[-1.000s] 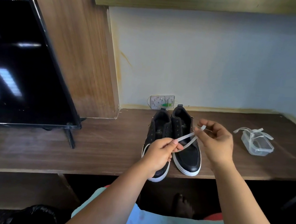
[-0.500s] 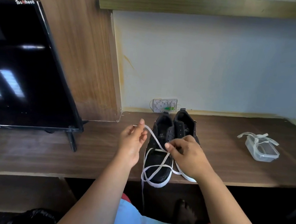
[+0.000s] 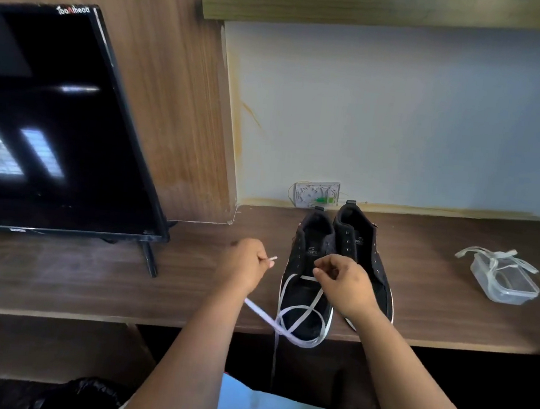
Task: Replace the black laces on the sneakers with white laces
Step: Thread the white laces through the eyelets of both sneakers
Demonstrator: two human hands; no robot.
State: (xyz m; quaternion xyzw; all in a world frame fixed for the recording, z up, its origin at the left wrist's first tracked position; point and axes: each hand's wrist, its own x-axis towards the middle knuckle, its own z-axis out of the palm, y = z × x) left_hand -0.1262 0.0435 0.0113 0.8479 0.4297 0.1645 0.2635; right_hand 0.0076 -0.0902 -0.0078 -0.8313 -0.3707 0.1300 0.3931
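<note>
Sneakers (image 3: 339,261) are sitting side by side at the centre of the frame on the tabletop (image 3: 87,278), their long axes running from the near edge toward the wall, toes pointing at the person and heels at the wall. The left sneaker (image 3: 308,288) is carrying a white lace (image 3: 299,310) across its lowest eyelets; the lace is looping over the toe and crossing just past the tabletop edge, with one strand hanging straight down below it. The left hand (image 3: 244,265), left of centre, is curling into a fist round one end of the lace, whose tip is sticking out to the right beyond the fingers. The right hand (image 3: 343,285) is lying over the sneakers with thumb and forefinger pinching the lace at the eyelets. At the right of the frame a clear box (image 3: 503,282) is sitting on the tabletop, well apart from the sneakers, with a second lace (image 3: 496,258) draped over it. A screen (image 3: 54,121) is standing at the left, and a wall socket (image 3: 317,194) is showing just behind the heels.
</note>
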